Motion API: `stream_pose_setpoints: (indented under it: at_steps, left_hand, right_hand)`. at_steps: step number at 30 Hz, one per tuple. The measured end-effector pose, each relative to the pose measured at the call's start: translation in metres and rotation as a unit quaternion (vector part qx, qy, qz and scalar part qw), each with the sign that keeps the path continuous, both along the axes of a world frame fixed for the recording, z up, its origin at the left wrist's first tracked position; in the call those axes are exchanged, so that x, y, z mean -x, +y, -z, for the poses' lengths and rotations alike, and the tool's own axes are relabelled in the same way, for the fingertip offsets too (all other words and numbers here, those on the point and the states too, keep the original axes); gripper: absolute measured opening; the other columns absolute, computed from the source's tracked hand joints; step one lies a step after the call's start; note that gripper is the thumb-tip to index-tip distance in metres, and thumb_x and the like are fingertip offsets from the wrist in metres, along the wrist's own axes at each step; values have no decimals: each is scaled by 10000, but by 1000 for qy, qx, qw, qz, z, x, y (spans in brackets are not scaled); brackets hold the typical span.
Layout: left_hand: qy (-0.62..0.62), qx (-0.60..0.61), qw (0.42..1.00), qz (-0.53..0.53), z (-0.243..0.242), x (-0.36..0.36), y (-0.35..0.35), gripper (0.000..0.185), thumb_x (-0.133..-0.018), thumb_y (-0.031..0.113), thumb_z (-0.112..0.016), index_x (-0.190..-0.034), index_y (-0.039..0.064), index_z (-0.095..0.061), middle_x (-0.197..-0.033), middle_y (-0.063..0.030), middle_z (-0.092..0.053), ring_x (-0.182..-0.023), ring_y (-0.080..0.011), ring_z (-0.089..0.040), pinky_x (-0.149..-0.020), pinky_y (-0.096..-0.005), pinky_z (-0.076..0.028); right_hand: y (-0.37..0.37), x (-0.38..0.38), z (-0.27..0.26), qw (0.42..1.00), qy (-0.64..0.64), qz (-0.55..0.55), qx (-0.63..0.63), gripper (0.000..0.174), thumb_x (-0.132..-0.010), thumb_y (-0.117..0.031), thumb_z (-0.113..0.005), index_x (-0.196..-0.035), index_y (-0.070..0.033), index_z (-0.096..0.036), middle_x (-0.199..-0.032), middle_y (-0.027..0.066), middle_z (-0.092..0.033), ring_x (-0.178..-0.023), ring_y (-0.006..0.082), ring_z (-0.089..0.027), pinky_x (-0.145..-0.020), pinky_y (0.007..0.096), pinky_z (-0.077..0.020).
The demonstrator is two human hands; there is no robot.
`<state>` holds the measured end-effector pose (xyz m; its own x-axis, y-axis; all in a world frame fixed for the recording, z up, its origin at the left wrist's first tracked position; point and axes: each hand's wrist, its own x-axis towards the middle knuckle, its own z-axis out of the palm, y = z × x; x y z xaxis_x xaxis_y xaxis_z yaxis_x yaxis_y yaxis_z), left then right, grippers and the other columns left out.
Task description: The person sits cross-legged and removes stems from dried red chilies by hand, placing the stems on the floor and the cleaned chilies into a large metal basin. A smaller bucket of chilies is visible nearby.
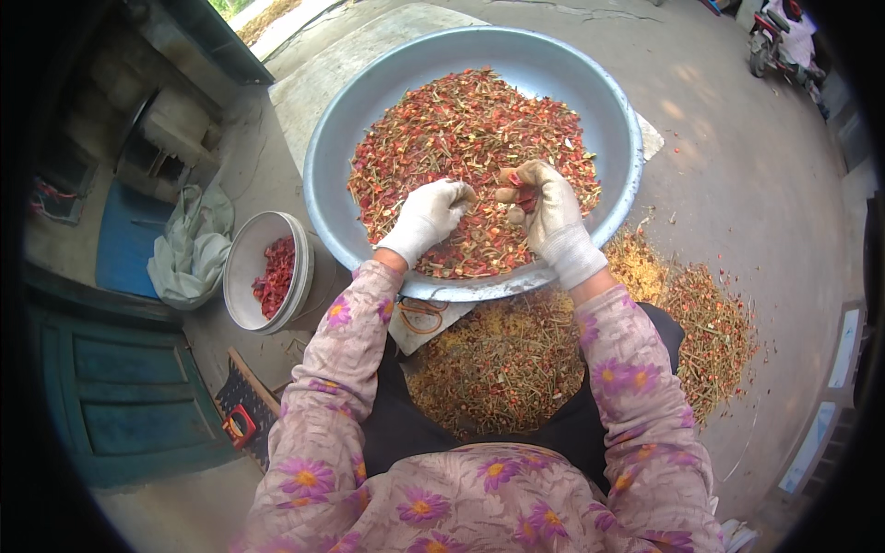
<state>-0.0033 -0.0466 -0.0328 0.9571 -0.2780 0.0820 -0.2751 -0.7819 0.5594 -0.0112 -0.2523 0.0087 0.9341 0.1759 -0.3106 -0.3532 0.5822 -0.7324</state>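
Observation:
A wide metal basin (594,90) sits before me, holding a heap of dried red chilli pieces mixed with stems (470,131). Both my hands wear white knitted gloves with soiled fingers. My left hand (432,216) is over the near part of the heap, its fingertips bent together; whether anything is pinched there is hidden. To its right, my right hand (550,204) is turned partly palm-up, with dark red chilli pieces (527,198) held in its curled fingers.
At left stands a white plastic bucket (235,276) with red chilli pieces (278,273) inside. Orange-handled scissors (422,314) lie under the basin's near rim. Stem and seed debris (498,373) covers the floor between my legs, with another pile (712,332) at right. A scooter (778,41) stands far right.

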Motion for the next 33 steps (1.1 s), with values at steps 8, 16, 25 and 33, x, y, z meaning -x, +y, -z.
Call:
stream_pose_setpoints:
  at_steps: [8, 16, 25, 33]
  left_hand:
    - [-16, -239, 968, 75, 23, -7, -8, 192, -823, 217, -743, -989, 121, -738, -937, -116, -697, -913, -325, -681, -805, -427, -549]
    - [78, 93, 991, -63, 7, -10, 7, 130, -999, 44, -548, -1091, 2, -629, -873, -94, -677, -826, -170, -663, -789, -322, -544]
    - [214, 457, 863, -8, -39, 8, 0, 419, -1014, 80, -583, -1419, 13, -502, -1176, -61, -620, -967, -124, -650, -917, -278, -557]
    - [162, 293, 941, -39, -47, 16, 15, 261, -997, 52, -614, -1248, -13, -639, -1019, -4, -674, -894, -68, -614, -817, -222, -518]
  right_hand:
    - [-2, 0, 3, 999, -31, -35, -21, 236, -990, -212, -519, -1177, -82, -579, -952, 46, -661, -699, 128, -662, -497, 229, -490]
    - [2, 1, 0, 998, -2, -34, 60, 213, -1043, -199, -494, -1156, -79, -629, -816, -15, -616, -581, 59, -579, -411, 179, -391]
    - [10, 7, -1, 974, -47, -82, 205, 220, -978, -169, -652, -1163, -55, -624, -875, -14, -665, -522, 17, -513, -395, 172, -362]
    - [9, 3, 4, 987, -33, -46, 151, 140, -988, -156, -552, -1081, -92, -636, -909, 19, -675, -603, 67, -588, -445, 205, -428]
